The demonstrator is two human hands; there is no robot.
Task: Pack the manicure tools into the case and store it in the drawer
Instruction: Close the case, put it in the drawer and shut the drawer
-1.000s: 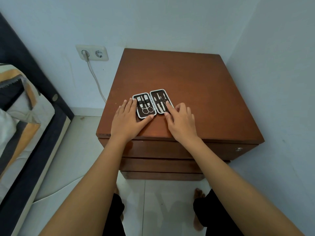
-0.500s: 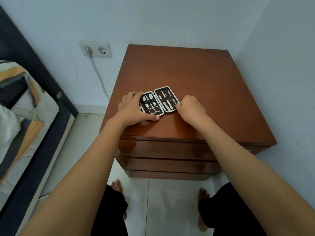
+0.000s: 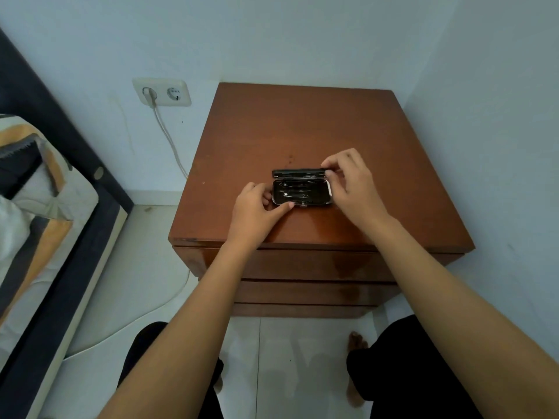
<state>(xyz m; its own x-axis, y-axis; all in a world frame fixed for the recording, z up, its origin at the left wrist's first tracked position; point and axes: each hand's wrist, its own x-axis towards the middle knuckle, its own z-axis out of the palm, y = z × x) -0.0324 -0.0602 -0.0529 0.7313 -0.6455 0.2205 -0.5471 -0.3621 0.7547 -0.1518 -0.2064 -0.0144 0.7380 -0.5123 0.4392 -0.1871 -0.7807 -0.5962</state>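
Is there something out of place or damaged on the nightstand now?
Nothing stands out. The case sits flat on the nightstand, lid half raised, tools inside. The left hand steadies its near edge; the right hand holds the lid. No tool lies loose.

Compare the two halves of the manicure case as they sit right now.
The lower half lies flat on the nightstand with its inside facing up and metal tools showing; the upper half stands nearly on edge, so only its thin rim shows. The left hand steadies the lower half at its near-left corner, while the right hand pinches the upper half's right end. Both are dark, with rounded corners.
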